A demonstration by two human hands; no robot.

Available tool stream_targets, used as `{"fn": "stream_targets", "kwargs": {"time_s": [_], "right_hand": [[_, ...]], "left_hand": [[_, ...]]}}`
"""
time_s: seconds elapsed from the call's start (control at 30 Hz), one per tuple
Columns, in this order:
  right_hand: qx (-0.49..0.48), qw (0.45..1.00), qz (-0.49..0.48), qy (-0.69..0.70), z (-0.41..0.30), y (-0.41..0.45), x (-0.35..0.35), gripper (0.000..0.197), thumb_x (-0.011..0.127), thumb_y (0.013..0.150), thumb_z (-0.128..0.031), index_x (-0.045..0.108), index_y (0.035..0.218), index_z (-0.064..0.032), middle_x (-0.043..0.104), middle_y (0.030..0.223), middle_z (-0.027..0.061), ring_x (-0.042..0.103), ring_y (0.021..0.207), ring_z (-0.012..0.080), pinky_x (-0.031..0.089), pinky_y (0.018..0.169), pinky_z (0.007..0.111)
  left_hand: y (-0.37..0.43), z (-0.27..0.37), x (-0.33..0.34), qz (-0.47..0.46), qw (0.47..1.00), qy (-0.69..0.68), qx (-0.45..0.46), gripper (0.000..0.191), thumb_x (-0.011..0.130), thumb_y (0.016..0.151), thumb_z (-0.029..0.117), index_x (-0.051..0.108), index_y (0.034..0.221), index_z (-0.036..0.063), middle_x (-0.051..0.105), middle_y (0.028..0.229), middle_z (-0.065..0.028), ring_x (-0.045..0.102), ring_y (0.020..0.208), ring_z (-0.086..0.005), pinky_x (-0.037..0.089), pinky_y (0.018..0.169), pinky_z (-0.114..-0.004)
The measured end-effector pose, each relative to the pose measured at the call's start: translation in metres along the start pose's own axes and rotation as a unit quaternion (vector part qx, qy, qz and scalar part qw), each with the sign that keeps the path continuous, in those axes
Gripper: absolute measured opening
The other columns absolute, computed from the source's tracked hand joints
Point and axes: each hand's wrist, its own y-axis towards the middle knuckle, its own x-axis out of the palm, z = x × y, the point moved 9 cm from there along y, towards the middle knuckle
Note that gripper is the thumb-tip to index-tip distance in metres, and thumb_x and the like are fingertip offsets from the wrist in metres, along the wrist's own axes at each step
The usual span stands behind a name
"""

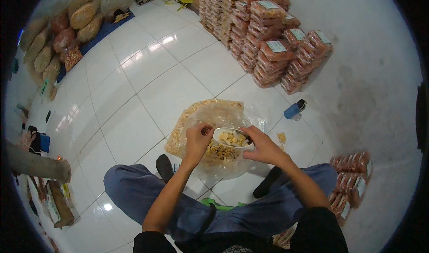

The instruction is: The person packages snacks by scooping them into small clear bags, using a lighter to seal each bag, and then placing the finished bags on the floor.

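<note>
My right hand (263, 144) grips the right side of a white oval scoop or bowl (234, 146) that holds pale yellow snack pieces (231, 138). At its left rim is my left hand (200, 140), with thumb and fingers curled together; whether they pinch the rim or something small, I cannot tell. Below both hands lies an open clear plastic bag (214, 120) on the floor, with brownish-yellow pieces (221, 153) inside. A fuller bag of pale snacks (176, 135) shows behind it on the left.
Tall stacks of packed reddish bags (268, 65) stand against the wall, with more packs (350, 179) at right. A blue cylindrical object (293, 110) and a small snack piece (281, 138) lie on the tiles. Large filled sacks (83, 16) rest at upper left. A green stool (221, 206) shows between my legs.
</note>
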Motion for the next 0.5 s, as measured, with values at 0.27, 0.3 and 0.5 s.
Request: {"fn": "stream_targets", "kwargs": {"time_s": [0.27, 0.3, 0.5], "right_hand": [[0.0, 0.993, 0.036, -0.111, -0.006, -0.01, -0.004, 0.063, 0.066, 0.063, -0.02, 0.043, 0.118, 0.0005, 0.048, 0.101, 0.0173, 0.051, 0.093, 0.0329, 0.044, 0.078, 0.038], [-0.003, 0.992, 0.04, -0.116, -0.006, -0.011, -0.004, 0.063, 0.066, 0.062, -0.02, 0.043, 0.117, 0.0004, 0.048, 0.101, 0.0169, 0.051, 0.092, 0.0324, 0.044, 0.078, 0.038], [-0.004, 0.985, 0.031, -0.171, -0.015, -0.015, -0.004, 0.062, 0.067, 0.061, -0.018, 0.044, 0.116, -0.0004, 0.048, 0.1, 0.0156, 0.051, 0.089, 0.032, 0.044, 0.077, 0.038]], "left_hand": [[-0.004, -0.002, 0.006, -0.02, 0.998, 0.031, 0.055, 0.017, 0.066, 0.075, 0.011, 0.064, 0.081, -0.0044, 0.061, 0.061, -0.0079, 0.055, 0.052, -0.0096, 0.045, 0.051, -0.024], [-0.004, -0.003, 0.008, -0.02, 0.998, 0.031, 0.054, 0.017, 0.066, 0.075, 0.011, 0.064, 0.081, -0.0044, 0.061, 0.061, -0.0079, 0.055, 0.052, -0.0096, 0.045, 0.051, -0.024], [-0.008, 0.001, 0.022, -0.094, 0.994, 0.022, 0.051, 0.019, 0.065, 0.075, 0.01, 0.063, 0.087, -0.0038, 0.061, 0.063, -0.0085, 0.056, 0.055, -0.0108, 0.046, 0.054, -0.024]]}}
